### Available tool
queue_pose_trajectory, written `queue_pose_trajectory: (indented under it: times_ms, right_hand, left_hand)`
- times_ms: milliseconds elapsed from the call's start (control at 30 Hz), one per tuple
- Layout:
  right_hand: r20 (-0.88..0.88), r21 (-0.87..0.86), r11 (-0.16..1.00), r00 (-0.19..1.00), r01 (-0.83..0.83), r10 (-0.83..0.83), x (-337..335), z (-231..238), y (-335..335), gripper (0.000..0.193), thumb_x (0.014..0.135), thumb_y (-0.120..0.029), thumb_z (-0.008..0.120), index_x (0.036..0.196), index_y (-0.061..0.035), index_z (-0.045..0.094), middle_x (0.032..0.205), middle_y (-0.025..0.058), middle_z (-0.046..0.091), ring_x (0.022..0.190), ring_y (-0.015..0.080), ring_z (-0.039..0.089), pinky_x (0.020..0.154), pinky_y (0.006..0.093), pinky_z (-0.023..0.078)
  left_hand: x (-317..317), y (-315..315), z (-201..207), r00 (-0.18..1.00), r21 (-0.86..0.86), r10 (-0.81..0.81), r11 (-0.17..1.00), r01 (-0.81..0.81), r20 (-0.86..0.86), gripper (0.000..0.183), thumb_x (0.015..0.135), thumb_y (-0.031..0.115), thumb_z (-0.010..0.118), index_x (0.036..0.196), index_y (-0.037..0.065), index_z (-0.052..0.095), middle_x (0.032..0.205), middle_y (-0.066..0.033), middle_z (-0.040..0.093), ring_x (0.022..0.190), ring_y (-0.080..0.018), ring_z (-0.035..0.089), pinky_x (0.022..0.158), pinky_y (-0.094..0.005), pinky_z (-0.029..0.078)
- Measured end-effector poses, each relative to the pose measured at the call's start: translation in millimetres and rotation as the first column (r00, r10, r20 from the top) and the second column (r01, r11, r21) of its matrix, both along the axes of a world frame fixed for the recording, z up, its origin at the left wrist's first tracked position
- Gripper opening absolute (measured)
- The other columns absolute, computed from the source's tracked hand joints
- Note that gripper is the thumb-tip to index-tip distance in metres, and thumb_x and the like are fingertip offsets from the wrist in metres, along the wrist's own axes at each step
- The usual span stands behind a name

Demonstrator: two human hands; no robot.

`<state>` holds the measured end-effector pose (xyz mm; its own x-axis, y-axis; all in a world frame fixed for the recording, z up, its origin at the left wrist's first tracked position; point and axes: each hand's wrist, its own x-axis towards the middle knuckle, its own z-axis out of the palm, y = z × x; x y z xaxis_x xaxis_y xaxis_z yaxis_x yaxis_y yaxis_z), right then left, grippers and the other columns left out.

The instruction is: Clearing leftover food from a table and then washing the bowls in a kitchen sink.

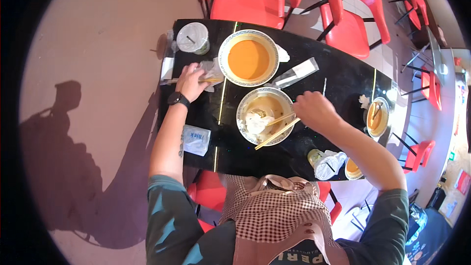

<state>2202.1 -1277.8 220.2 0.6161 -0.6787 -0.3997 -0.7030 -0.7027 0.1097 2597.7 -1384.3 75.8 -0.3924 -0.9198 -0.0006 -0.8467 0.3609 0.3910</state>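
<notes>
My left hand [190,82], with a dark watch at the wrist, is at the table's left side. Its fingers curl down over a crumpled clear wrapper [210,70], and chopsticks [212,80] lie by the fingertips. My right hand [316,112] is closed at the right rim of a patterned bowl [240,123]. From it a pair of wooden chopsticks [275,133] slants left across the bowl. Inside that bowl are a crumpled white tissue [257,123] and a little leftover broth. Just behind stands a larger bowl [223,59] of orange soup [248,59].
On the black table [289,162] are a lidded cup [193,38] at far left, a tissue packet [196,140] at near left, and a long wrapper [296,73]. A cup with plastic [326,163] and two more soup bowls, one an orange one [377,118], sit right. Red chairs [248,4] surround it.
</notes>
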Motion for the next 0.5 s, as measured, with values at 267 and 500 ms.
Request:
queue_pose_trajectory:
  times_ms: [267,500]
  right_hand:
    - [0.100,-0.008,0.992,0.987,-0.127,0.127,5,-28,-11,0.007,0.080,-0.019,0.067,0.077,-0.0137,0.071,0.080,0.0003,0.065,0.084,0.0187,0.066,0.066,0.0327,0.052]
    - [0.127,0.122,0.992,0.992,0.002,-0.018,-19,22,-24,0.004,0.079,-0.015,0.069,0.079,-0.0124,0.072,0.085,0.0035,0.070,0.088,0.0247,0.067,0.075,0.0380,0.054]
  left_hand:
    - [1,22,-6,0.993,0.050,0.050,0.998,-0.045,-0.110,0.017,0.077,0.013,0.078,0.088,0.001,0.072,0.098,-0.0124,0.067,0.091,-0.0324,0.066,0.082,-0.0407,0.054]
    - [-5,51,51,0.946,0.042,0.209,0.978,-0.205,-0.249,0.019,0.075,0.011,0.080,0.087,-0.002,0.072,0.094,-0.0137,0.069,0.084,-0.0330,0.068,0.076,-0.0391,0.055]
